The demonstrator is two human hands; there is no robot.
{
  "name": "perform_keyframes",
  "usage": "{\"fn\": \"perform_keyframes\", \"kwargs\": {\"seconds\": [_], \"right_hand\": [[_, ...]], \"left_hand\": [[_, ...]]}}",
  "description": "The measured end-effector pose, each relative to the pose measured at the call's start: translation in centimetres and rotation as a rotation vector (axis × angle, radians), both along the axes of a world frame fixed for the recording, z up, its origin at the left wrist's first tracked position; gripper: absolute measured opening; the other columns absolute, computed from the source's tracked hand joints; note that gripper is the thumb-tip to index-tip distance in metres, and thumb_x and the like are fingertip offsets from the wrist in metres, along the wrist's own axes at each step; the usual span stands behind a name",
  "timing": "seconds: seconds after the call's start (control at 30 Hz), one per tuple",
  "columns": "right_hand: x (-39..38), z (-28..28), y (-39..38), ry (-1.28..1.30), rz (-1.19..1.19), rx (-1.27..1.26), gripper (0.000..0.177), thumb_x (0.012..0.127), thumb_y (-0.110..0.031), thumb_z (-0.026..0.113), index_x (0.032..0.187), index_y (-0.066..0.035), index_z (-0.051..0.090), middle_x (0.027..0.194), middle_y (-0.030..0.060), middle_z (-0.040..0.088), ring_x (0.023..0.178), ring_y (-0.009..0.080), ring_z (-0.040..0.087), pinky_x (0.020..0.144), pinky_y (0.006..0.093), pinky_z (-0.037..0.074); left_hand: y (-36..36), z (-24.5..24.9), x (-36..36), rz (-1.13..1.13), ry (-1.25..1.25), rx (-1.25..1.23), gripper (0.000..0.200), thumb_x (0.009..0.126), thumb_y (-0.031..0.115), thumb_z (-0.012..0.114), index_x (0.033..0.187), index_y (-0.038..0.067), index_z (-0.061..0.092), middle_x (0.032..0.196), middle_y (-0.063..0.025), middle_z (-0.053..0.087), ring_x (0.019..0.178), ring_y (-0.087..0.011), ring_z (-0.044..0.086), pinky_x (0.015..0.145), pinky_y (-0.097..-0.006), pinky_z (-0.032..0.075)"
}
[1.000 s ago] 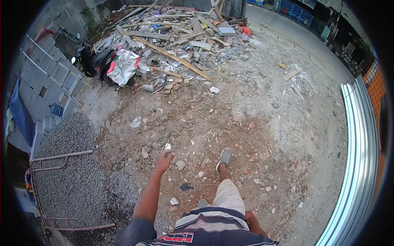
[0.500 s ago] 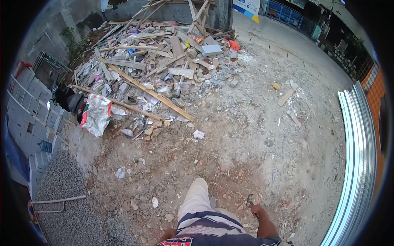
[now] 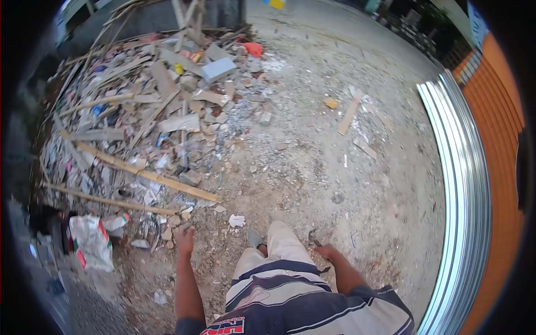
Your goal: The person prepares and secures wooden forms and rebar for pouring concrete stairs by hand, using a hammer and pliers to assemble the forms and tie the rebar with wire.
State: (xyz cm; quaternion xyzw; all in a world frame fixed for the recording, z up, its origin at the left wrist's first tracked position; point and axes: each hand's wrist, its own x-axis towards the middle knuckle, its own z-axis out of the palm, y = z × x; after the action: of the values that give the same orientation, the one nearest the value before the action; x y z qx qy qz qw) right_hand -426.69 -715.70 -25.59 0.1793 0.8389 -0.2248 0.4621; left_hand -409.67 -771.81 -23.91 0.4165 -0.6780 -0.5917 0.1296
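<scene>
My right hand [image 3: 325, 252] hangs beside my right thigh, its fingers closed around a slim dark object [image 3: 314, 238]. One end sticks out ahead of the fingers, and a dark bit shows behind the wrist; its kind I cannot tell. Out to the left, my left hand [image 3: 185, 239] is held low over the ground, its fingers smeared against the rubble behind. Nearest to it in this view are broken brown pieces [image 3: 169, 230] at the edge of the debris heap. Below me show my light trousers [image 3: 287, 245] and one grey shoe [image 3: 255, 238].
A debris heap with planks and a long bamboo pole [image 3: 151, 176] spreads ahead left. A white sack [image 3: 91, 243] lies at its near edge. Corrugated metal sheets [image 3: 455, 184] line the right side. Loose boards [image 3: 349, 115] and a crumpled white scrap [image 3: 237, 221] lie on rough ground.
My view has swung right and moved forward; the heap and sack now sit further left and lower. My left arm has come into view, stretched forward. My right hand still grips the dark object.
</scene>
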Motion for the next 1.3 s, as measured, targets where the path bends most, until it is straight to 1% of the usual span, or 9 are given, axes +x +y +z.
{"fn": "perform_keyframes", "kwargs": {"seconds": [0.17,0.23,0.33,0.47,0.53,0.57,0.63,0.73,1.3], "right_hand": [[-4.4,-7.2,-4.7,-0.128,-0.085,-0.019,0.05,0.076,-0.042,0.072,0.089,0.006,0.067,0.069,0.0134,0.061,0.056,0.0237,0.054,0.053,0.0413,0.043],[-4.4,-13.7,-4.5,-0.05,0.248,-0.222,0.05,0.075,-0.043,0.07,0.087,0.006,0.068,0.074,0.016,0.065,0.062,0.0264,0.06,0.055,0.0425,0.045],[-9.7,-11.3,-9.0,-0.278,-0.3,-0.147,0.023,0.077,-0.024,0.068,0.061,-0.008,0.061,0.05,0.0064,0.048,0.038,0.017,0.042,0.042,0.0355,0.028],[-22.5,-9.4,-12.0,-0.051,0.955,-0.387,0.025,0.079,-0.026,0.067,0.078,-0.001,0.064,0.061,0.0108,0.058,0.05,0.0255,0.054,0.052,0.0415,0.043],[-29.1,-8.2,-14.3,0.079,1.311,-0.464,0.031,0.08,-0.028,0.069,0.087,0.002,0.063,0.064,0.0112,0.06,0.054,0.0276,0.057,0.056,0.0427,0.048],[-31.8,-6.9,-15.2,0.012,1.306,-0.45,0.035,0.08,-0.03,0.07,0.091,0.003,0.063,0.065,0.0115,0.061,0.055,0.0287,0.058,0.058,0.0433,0.05],[-38.0,-0.1,-21.7,-0.466,-0.084,0.039,0.035,0.084,-0.039,0.069,0.082,-0.005,0.058,0.055,0.0023,0.051,0.043,0.0185,0.05,0.042,0.0368,0.043],[-46.3,5.0,-30.0,-0.233,-0.003,0.13,0.038,0.084,-0.04,0.068,0.076,-0.006,0.053,0.053,-0.0008,0.041,0.039,0.0112,0.038,0.037,0.0319,0.038],[-47.1,-10.5,-60.7,-0.307,-0.018,0.097,0.038,0.089,-0.04,0.065,0.075,-0.009,0.047,0.052,-0.0012,0.043,0.039,0.0092,0.043,0.035,0.0277,0.039]], "left_hand": [[-7.7,6.8,-13.6,0.036,0.001,0.149,0.035,0.09,0.018,0.065,0.119,0.003,0.055,0.094,-0.0036,0.063,0.078,-0.0102,0.058,0.06,-0.0225,0.045],[-9.7,2.9,-15.7,0.028,-0.044,0.198,0.035,0.09,0.018,0.065,0.119,0.002,0.055,0.094,-0.0041,0.063,0.079,-0.0108,0.059,0.061,-0.0233,0.046],[-11.7,-9.0,-16.5,-0.023,-0.204,0.06,0.033,0.085,0.018,0.065,0.113,0.0,0.061,0.096,-0.0085,0.065,0.083,-0.0149,0.062,0.071,-0.028,0.049],[-8.4,-15.4,-17.5,-1.031,-0.834,-0.288,0.04,0.085,0.042,0.056,0.1,0.008,0.069,0.103,-0.022,0.066,0.1,-0.0386,0.061,0.086,-0.0456,0.047],[-8.0,-10.8,-22.0,-0.959,-0.709,-0.046,0.035,0.088,0.039,0.054,0.099,0.009,0.069,0.104,-0.0206,0.065,0.097,-0.0401,0.061,0.083,-0.0466,0.048],[-8.8,-10.6,-22.5,-0.777,-0.622,0.08,0.033,0.088,0.036,0.055,0.098,0.008,0.068,0.101,-0.0196,0.067,0.093,-0.0367,0.063,0.08,-0.0441,0.049],[-10.8,-10.0,-25.0,-0.563,-0.542,0.211,0.031,0.088,0.034,0.057,0.098,0.006,0.068,0.097,-0.0186,0.068,0.089,-0.0334,0.065,0.076,-0.0417,0.051],[-15.7,-8.8,-30.8,0.392,-0.338,0.587,0.028,0.086,0.028,0.062,0.098,0.003,0.067,0.087,-0.0156,0.069,0.082,-0.0228,0.067,0.07,-0.0345,0.052],[-62.2,-39.7,-62.9,-0.596,-0.785,-0.622,0.048,0.08,0.022,0.066,0.124,0.009,0.052,0.129,-0.0156,0.052,0.116,-0.0334,0.053,0.096,-0.0459,0.044]]}}
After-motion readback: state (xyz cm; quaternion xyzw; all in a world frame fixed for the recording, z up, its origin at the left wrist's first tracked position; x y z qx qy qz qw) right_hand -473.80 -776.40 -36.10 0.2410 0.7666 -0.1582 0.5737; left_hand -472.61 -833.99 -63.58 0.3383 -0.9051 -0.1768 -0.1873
